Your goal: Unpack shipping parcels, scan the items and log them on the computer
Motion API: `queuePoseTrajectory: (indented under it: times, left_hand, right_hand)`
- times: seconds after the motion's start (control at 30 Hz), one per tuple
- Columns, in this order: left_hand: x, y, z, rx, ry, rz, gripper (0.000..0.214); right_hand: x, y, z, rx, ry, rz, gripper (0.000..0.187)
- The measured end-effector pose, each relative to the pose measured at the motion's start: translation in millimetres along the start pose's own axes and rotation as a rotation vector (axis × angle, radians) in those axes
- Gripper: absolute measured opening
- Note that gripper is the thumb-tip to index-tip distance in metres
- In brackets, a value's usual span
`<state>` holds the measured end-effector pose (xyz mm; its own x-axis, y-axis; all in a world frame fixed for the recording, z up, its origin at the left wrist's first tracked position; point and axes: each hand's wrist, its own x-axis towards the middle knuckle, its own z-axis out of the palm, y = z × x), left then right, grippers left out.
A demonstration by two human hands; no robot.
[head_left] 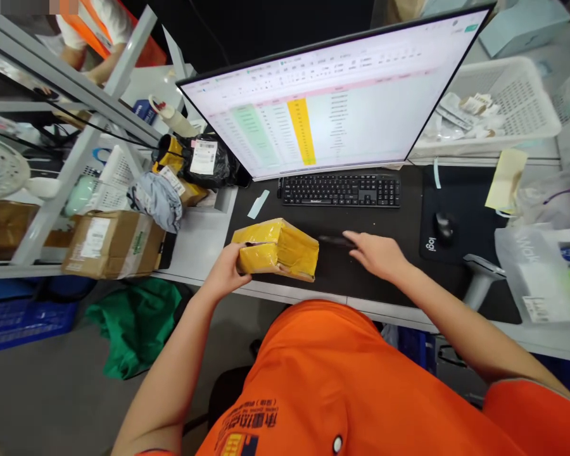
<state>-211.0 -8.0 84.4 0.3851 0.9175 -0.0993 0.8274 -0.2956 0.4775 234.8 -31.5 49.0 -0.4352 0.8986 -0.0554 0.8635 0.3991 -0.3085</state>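
Note:
A box-shaped parcel wrapped in yellow tape (297, 250) is held at its left end by my left hand (225, 272), thumb near its lower edge and fingers partly hidden behind it. The parcel is tilted over the black desk mat (266, 288). To its right, my right hand (375, 253) is closed around a slim black tool, perhaps a cutter (335, 240). The tool's tip points left toward the parcel, and blur hides its exact kind. Beyond both hands lies a black keyboard (339, 190).
A large monitor (332, 107) stands behind the keyboard. On the right are a mouse (443, 228), a scanner (482, 275) and a white basket (513, 101). Parcels and a cardboard box (109, 244) crowd the left. A person in an orange vest (97, 25) is beyond the frame.

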Motion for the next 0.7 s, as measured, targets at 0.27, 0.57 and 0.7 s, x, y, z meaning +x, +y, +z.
queuePoseTrajectory:
  times: [0.27, 0.57, 0.7]
  left_hand:
    - [4, 9, -3.8, 0.053, -0.092, 0.005, 0.037]
    - [5, 17, -3.7, 0.098, -0.138, 0.012, 0.038]
    - [7, 23, -6.5, 0.118, -0.181, 0.048, 0.037]
  right_hand:
    - [59, -56, -37, -0.249, 0.107, -0.616, 0.062]
    - [65, -50, -54, -0.357, 0.180, -0.770, 0.058]
    - [69, -59, -56, -0.372, 0.171, -0.784, 0.053]
